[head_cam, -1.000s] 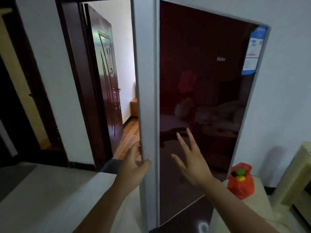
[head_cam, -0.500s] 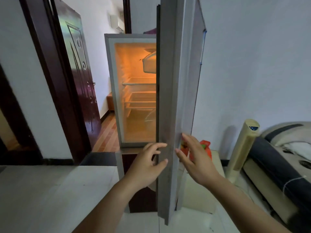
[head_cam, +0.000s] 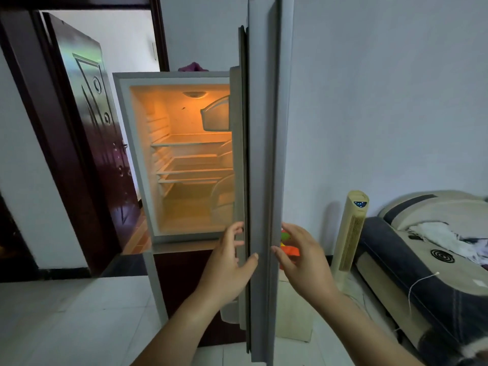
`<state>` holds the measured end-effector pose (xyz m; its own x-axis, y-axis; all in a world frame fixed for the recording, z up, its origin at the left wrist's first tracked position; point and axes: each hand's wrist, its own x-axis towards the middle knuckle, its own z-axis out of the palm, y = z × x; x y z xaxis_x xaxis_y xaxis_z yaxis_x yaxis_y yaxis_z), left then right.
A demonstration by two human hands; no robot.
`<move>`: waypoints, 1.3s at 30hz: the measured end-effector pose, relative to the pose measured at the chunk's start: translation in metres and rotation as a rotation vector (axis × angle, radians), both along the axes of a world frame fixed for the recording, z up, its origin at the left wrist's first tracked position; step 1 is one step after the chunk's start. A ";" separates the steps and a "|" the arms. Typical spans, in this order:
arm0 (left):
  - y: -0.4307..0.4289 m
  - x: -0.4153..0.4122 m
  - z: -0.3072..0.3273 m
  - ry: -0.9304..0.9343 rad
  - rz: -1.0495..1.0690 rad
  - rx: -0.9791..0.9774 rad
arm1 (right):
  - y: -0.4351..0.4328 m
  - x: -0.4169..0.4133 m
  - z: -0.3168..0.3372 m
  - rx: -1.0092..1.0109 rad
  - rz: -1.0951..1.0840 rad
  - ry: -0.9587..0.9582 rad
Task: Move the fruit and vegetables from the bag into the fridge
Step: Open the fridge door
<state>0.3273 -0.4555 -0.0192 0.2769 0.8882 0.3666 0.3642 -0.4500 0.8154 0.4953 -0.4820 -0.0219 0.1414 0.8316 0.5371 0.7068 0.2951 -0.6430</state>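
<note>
Your fridge (head_cam: pixel 122 133) stands lit and open, its shelves (head_cam: pixel 190 144) bare as far as you can see, and its door (head_cam: pixel 262 180) is edge-on to you between your two hands. Your left hand (head_cam: pixel 229 262) is loose on the inner side, thumb touching the door's edge and fingers only lightly bent, gripping nothing. Your right hand (head_cam: pixel 303 256) is spread and relaxed on the outer side, just beside the edge. The bag (head_cam: pixel 290 251), orange-red with something green at its mouth, sits on the low pale table (head_cam: pixel 293 313) right behind that hand, mostly hidden by the door and your fingers. That is likely the main hazard: nothing is out of the bag yet, and it lies in the door's path, so pushing the door wider could knock it off the table and spill the produce. With neither hand holding the door, it may also drift shut while you reach round. The tower fan (head_cam: pixel 352 233) stands close by, so a careless elbow could tip it.
</note>
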 end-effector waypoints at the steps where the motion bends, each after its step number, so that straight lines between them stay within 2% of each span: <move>1: -0.003 0.012 -0.001 -0.021 0.027 0.005 | 0.000 0.013 0.000 0.002 0.021 0.006; 10: -0.018 0.128 -0.011 -0.160 0.180 0.056 | 0.008 0.130 -0.009 0.038 0.184 0.000; 20: -0.023 0.212 -0.018 -0.045 0.111 -0.017 | -0.001 0.206 -0.028 -0.097 0.207 0.024; 25: -0.017 0.231 -0.019 -0.006 0.038 -0.009 | 0.002 0.221 -0.028 -0.127 0.149 0.067; 34: -0.005 0.225 -0.022 0.046 -0.100 0.041 | -0.004 0.239 -0.025 -0.159 0.001 -0.045; 39: -0.012 0.210 -0.055 0.141 -0.193 -0.041 | -0.037 0.254 -0.052 -0.301 -0.146 -0.106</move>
<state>0.5376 -0.4679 -0.0740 0.4886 0.8272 0.2774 0.3860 -0.4901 0.7816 0.7494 -0.5191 -0.0741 0.2267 0.9301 0.2891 0.7950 -0.0053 -0.6066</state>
